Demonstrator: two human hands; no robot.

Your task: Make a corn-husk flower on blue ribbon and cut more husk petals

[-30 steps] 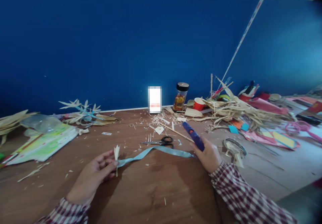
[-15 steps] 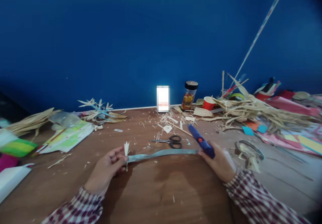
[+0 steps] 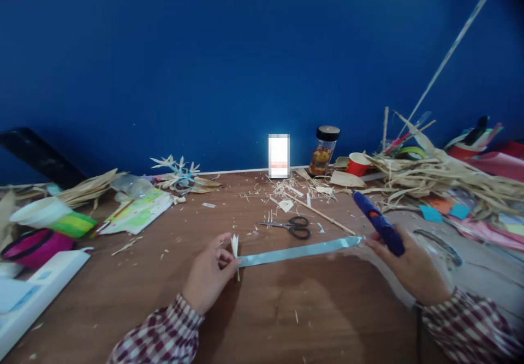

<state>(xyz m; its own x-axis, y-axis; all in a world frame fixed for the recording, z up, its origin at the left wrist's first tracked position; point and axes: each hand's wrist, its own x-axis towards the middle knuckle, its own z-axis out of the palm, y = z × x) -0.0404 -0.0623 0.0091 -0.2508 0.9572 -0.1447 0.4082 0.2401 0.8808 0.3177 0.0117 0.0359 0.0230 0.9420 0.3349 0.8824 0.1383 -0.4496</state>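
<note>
My left hand (image 3: 213, 272) pinches a small pale flower-like piece of dried husk (image 3: 234, 245) upright between thumb and fingers. From it a light blue ribbon (image 3: 298, 252) stretches to the right, just above or along the table. My right hand (image 3: 413, 263) is closed around a dark blue glue gun (image 3: 377, 223), whose front end points up and to the left. The ribbon's far end lies close to the right fingertips; whether they touch it I cannot tell. Black-handled scissors (image 3: 298, 227) lie behind the ribbon.
Behind the scissors lie husk scraps (image 3: 285, 204) and a thin stick (image 3: 323, 214). A black-lidded jar (image 3: 323, 152) and a red paper cup (image 3: 357, 164) stand near the blue wall. Dried husks (image 3: 434, 181) pile up at right. At left are a painted sheet (image 3: 137, 213) and a white power strip (image 3: 49, 293).
The view has shifted left, so things appear farther right. My right hand has moved outward with the glue gun, and the ribbon's far end now shows beside its fingertips. My left hand keeps its pinch.
</note>
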